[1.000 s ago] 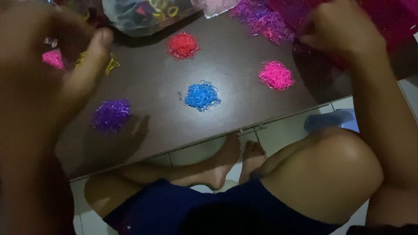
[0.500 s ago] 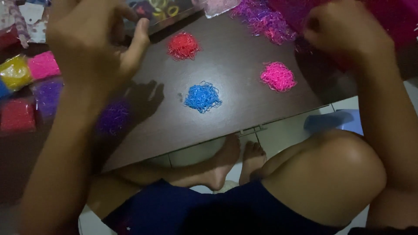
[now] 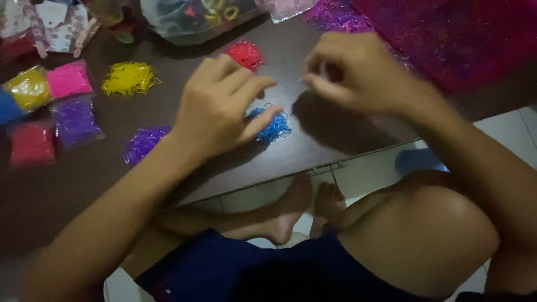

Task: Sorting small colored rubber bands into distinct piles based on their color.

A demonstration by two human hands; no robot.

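Note:
My left hand (image 3: 224, 109) hovers over the dark table (image 3: 168, 112) with its fingers stretched out and nothing in it; the fingertips reach the blue pile of small rubber bands (image 3: 275, 127). My right hand (image 3: 358, 72) is just to its right, above the table. Its thumb and fingers are pinched on what looks like a thin pale rubber band, blurred. A red pile (image 3: 246, 54) lies behind the hands, with a yellow pile (image 3: 130, 78) and a purple pile (image 3: 144, 142) to the left. The pink pile is hidden under my right hand.
Small packets of sorted bands in yellow, pink, purple and red (image 3: 50, 106) lie at the left. A clear plastic bag (image 3: 190, 17) sits at the back and a large magenta heap of bands (image 3: 458, 33) at the back right. My knees and feet are below the table's front edge (image 3: 321, 166).
My left hand swung from the far left in to the blue pile. My right hand left the magenta heap and came to the middle, pinched, covering the pink pile.

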